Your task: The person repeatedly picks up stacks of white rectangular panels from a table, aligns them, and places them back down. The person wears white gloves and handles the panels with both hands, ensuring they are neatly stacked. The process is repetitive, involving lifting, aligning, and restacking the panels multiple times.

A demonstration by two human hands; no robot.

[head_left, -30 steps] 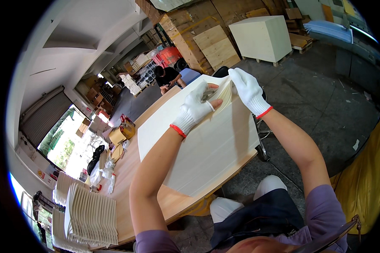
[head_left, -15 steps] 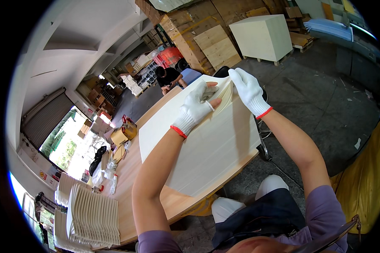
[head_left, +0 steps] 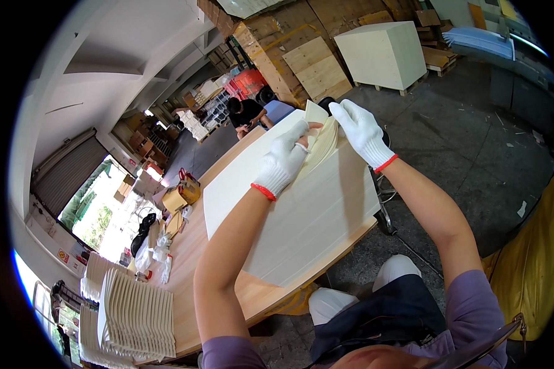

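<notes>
Head view: showing corner flap (head_left: 316, 113) newly standing above pale sheets (head_left: 311, 212), centre of frame; apparently separating edges further. Resting left hand (head_left: 282, 160) on bent sheets, keeping right hand (head_left: 362, 132) near corner; cannot tell grip of either.

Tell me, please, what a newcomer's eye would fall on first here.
Probably the white-gloved left hand on the pale sheets at the centre, and the right hand, gloved too, beside their fanned edge. Next, perhaps, the wavy cream stack on the table at lower left and the big pale block at upper right.
</notes>
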